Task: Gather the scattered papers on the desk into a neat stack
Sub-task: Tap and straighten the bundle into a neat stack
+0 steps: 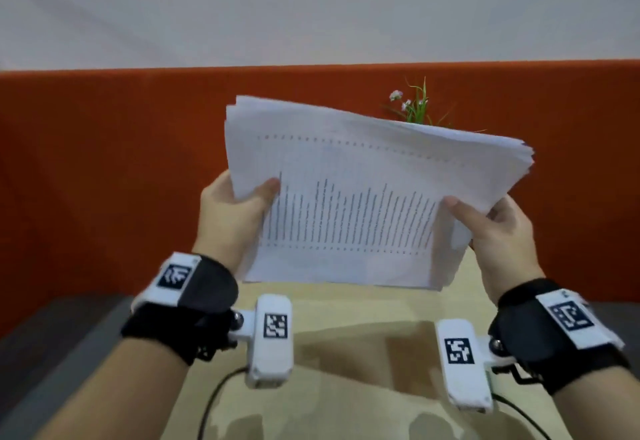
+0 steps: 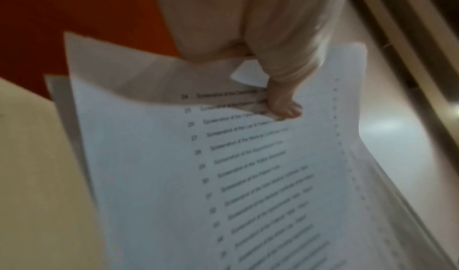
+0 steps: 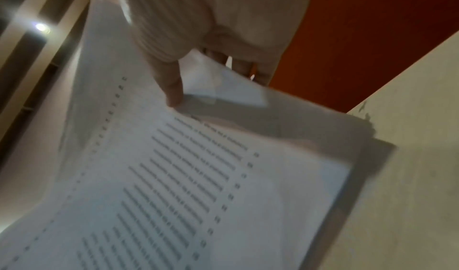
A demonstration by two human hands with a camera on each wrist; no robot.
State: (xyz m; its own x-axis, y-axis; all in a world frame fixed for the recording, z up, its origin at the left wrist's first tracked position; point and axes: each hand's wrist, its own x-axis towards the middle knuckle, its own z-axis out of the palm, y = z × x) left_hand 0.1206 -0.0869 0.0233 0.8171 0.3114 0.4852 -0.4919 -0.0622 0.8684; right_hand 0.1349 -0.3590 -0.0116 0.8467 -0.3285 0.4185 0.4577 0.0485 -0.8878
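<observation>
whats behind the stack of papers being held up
Behind the stack of papers, gripped by the left hand and right hand, a small flowering plant pokes above its top edge before the orange partition. Its base and pot are covered.

Matt white paper sheets (image 1: 363, 176)

The papers (image 1: 363, 176) are white, the top sheet printed with rows of dark grey text and dotted lines along two margins. The table (image 1: 346, 387) under them is pale beige. The partition (image 1: 104, 162) behind is rust orange below a grey-white wall (image 1: 311, 6). The plant (image 1: 417, 107) has green blades and small white-pink flowers. The wrist straps (image 1: 204, 308) are black, bearing white blocks with black-and-white square codes.
</observation>
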